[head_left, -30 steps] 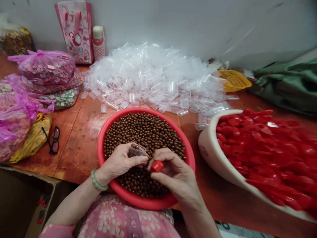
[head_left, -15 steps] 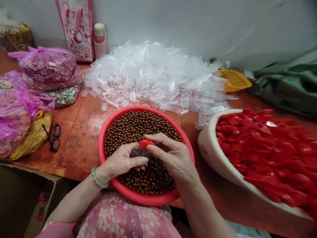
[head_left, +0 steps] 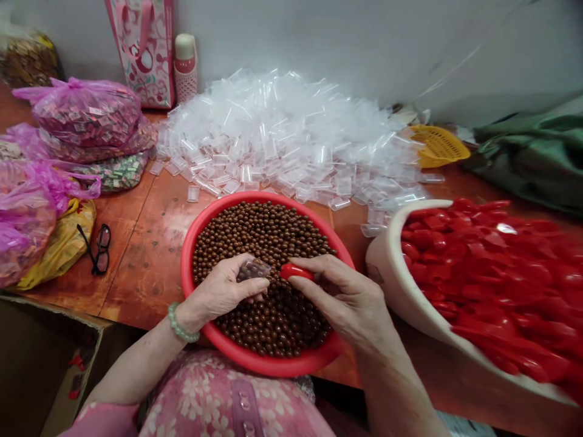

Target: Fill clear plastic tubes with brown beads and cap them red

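Over a red basin (head_left: 187,247) of shiny brown balls (head_left: 259,224), my left hand (head_left: 226,288) is closed around a small clear plastic container (head_left: 255,270) with brown balls inside. Thumb and fingertips of my right hand (head_left: 348,297) pinch a glossy red plastic cap (head_left: 296,272). A narrow gap separates the cap from the container's end. More red plastic pieces (head_left: 492,279) are heaped in a white tub (head_left: 396,267) to the right of my right hand.
Behind the basin spreads a big pile of clear plastic containers (head_left: 291,139). Purple bags (head_left: 86,115), a yellow bag (head_left: 64,243) and glasses (head_left: 101,249) lie to the left. Beyond the tub are a yellow basket (head_left: 437,145) and dark green cloth (head_left: 537,158). An open cardboard box (head_left: 40,364) stands below left.
My right hand has moved right with the red cap, which was against the end of the clear container and is now apart from it. My left hand has barely moved.
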Demonstrator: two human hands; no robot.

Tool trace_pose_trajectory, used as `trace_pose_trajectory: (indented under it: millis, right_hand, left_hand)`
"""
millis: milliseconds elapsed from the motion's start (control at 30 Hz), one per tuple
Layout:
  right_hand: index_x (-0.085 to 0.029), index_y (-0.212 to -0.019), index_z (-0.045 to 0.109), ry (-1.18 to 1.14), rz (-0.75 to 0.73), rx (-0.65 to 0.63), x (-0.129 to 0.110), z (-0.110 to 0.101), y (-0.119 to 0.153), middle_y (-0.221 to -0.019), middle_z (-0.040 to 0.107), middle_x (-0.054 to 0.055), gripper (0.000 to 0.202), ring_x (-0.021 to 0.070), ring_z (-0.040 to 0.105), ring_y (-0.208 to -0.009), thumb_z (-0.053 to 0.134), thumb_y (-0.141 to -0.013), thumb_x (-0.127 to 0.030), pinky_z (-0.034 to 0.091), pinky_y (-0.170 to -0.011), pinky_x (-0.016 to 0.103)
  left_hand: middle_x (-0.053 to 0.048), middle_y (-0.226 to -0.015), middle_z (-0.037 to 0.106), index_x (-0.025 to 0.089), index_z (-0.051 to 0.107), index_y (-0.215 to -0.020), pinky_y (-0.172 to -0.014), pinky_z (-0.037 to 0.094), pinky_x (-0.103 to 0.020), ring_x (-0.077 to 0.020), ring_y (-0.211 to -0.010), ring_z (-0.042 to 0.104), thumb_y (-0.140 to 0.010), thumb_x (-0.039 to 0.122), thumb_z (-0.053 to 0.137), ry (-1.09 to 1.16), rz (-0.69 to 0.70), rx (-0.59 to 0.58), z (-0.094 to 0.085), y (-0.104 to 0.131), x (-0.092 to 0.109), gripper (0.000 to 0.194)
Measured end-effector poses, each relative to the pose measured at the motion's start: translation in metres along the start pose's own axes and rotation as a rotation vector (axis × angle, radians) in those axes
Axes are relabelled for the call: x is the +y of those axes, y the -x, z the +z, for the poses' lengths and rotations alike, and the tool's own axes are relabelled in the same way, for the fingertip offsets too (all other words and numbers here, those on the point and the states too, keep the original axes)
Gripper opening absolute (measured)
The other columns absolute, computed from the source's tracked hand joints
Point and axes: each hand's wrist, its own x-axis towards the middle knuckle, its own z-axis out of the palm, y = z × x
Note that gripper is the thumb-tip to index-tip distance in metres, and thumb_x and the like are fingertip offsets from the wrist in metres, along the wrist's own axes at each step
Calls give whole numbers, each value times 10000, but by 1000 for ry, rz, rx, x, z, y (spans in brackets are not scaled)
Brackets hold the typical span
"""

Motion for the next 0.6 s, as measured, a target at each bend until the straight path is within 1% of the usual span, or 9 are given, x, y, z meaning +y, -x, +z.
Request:
trace_pose_trajectory:
  millis: [67, 133, 233, 300, 367, 500, 600]
  right_hand:
    - [-266, -1033, 708, -35, 23, 42, -3, 2, -1, -931, 696, 32, 181, 170, 639, -831, 683, -854, -257, 519, -720, 310]
    - [-265, -1042, 701, -73, 10, 52, -9, 8, -6, -929, 689, 33, 181, 172, 634, -830, 670, -864, -257, 520, -718, 318]
    - [-263, -1042, 699, -56, -78, -2, -20, 17, -15, -885, 677, 27, 178, 170, 622, -804, 661, -869, -248, 521, -719, 326]
    - [-262, -1041, 699, -10, -130, -43, -25, 18, -18, -857, 671, 22, 179, 164, 618, -783, 657, -870, -234, 518, -708, 317]
    - [-258, -1041, 698, 36, -147, -69, -25, 14, -18, -875, 680, 27, 180, 165, 629, -798, 654, -871, -221, 521, -718, 311]
    - [-260, -1038, 707, 89, -126, -102, -17, -4, -11, -901, 697, 33, 193, 167, 651, -801, 679, -851, -221, 528, -709, 297]
    - [-266, -1016, 722, 66, -74, -69, -14, -15, -8, -882, 697, 28, 184, 164, 649, -776, 700, -835, -242, 523, -693, 294]
  left_hand:
    - [16, -740, 555, 140, 558, -843, -624, 417, -222, -82, -635, 502, -802, 341, 666, -28, 4, -27, 0, -1, -1, 232]
    - [16, -752, 554, 142, 563, -851, -639, 414, -230, -88, -649, 499, -807, 317, 657, -54, 12, -41, 0, -2, -2, 204]
    - [9, -780, 564, 142, 582, -878, -699, 414, -251, -106, -703, 500, -808, 285, 645, -98, 48, -59, -2, -4, -5, 171]
    - [-4, -813, 585, 140, 597, -883, -748, 415, -266, -124, -755, 509, -803, 267, 642, -144, 74, -64, -3, -4, -6, 157]
    - [-13, -838, 603, 139, 609, -887, -762, 420, -274, -136, -779, 520, -803, 259, 638, -184, 69, -50, -3, -3, -5, 150]
    - [-15, -881, 626, 148, 627, -936, -785, 427, -269, -140, -815, 546, -808, 235, 625, -218, 65, -2, -3, -1, -1, 155]
    - [-2, -847, 612, 152, 627, -930, -774, 421, -262, -126, -782, 532, -801, 222, 628, -230, 69, -15, -2, -2, 0, 147]
